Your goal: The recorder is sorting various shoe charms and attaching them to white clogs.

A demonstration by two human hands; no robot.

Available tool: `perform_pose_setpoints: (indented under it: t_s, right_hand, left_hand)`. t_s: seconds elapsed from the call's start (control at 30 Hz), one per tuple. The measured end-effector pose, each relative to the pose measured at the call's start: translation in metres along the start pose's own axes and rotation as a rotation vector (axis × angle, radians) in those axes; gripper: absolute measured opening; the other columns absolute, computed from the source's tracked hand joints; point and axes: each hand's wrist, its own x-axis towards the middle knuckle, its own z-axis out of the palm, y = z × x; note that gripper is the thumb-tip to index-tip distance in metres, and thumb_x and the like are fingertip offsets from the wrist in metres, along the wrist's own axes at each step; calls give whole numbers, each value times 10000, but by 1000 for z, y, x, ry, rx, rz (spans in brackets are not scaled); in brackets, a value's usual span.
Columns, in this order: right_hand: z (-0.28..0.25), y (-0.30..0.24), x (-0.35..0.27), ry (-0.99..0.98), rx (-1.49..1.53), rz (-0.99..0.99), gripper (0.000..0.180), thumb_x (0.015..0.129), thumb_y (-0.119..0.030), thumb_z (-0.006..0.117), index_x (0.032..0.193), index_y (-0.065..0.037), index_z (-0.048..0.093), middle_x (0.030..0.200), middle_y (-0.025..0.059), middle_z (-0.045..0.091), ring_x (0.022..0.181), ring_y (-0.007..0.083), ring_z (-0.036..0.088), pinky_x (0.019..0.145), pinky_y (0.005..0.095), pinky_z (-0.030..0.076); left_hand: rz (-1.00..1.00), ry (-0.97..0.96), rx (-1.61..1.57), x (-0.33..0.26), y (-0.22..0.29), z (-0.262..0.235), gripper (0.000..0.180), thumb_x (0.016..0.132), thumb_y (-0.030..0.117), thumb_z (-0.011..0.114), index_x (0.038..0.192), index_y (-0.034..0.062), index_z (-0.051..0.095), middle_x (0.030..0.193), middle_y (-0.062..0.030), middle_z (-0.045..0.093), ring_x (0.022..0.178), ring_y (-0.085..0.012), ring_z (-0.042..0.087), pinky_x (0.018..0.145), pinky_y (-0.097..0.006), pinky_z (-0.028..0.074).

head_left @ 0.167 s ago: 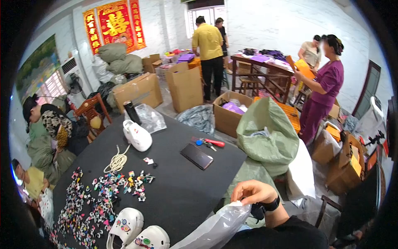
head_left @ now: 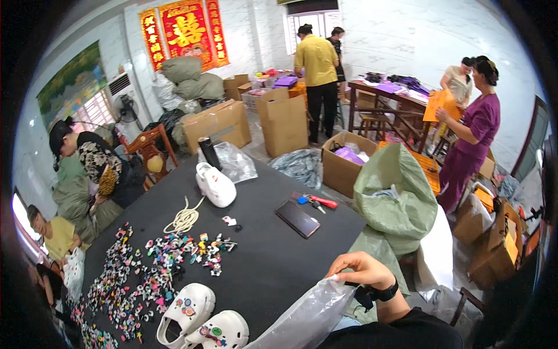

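My right hand (head_left: 366,270), with a dark band on the wrist, pinches the upper edge of a clear plastic bag (head_left: 308,317) at the table's near right edge. The bag hangs down toward the lower border. My left hand does not show. Left of the bag lie two white clogs, a farther one (head_left: 195,299) and a nearer one (head_left: 229,331), both dotted with colourful shoe charms. Beyond them a wide scatter of small charms (head_left: 165,264) covers the table's left part. Another white clog (head_left: 216,185) rests near the far edge, beside a coiled cream cord (head_left: 185,220).
On the black table (head_left: 261,262) also lie a dark phone (head_left: 297,218), keys with a red fob (head_left: 323,201) and a black cylinder (head_left: 208,152). A green woven sack (head_left: 401,198) stands against the right side. Cardboard boxes (head_left: 285,122) and several people are around the room.
The whole view has shifted, so things now sit farther right in it. My right hand keeps its pinch on the bag. The person in purple has lowered an orange sheet slightly.
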Motion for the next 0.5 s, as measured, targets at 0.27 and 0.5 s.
perform_pose_setpoints:
  t_s: [0.27, 0.5]
  right_hand:
    - [23, -5, 26, 270, -248, -85, 121, 880, 11, 597, 960, 22, 688, 963, 78, 692, 908, 141, 639, 819, 260, 485]
    - [37, 1, 37, 248, 85, -127, 79, 958, -42, 507, 1036, -51, 499, 891, -29, 518, 806, 40, 493, 708, 193, 397]
  left_hand:
    - [937, 793, 1482, 55, -77, 67, 227, 904, 92, 604, 1070, -63, 608, 877, -126, 649, 715, -157, 593, 645, -242, 495]
    - [891, 1251, 1757, 44, -57, 58, 174, 921, 101, 580, 944, -63, 633, 784, -75, 634, 656, -133, 570, 571, -207, 428]
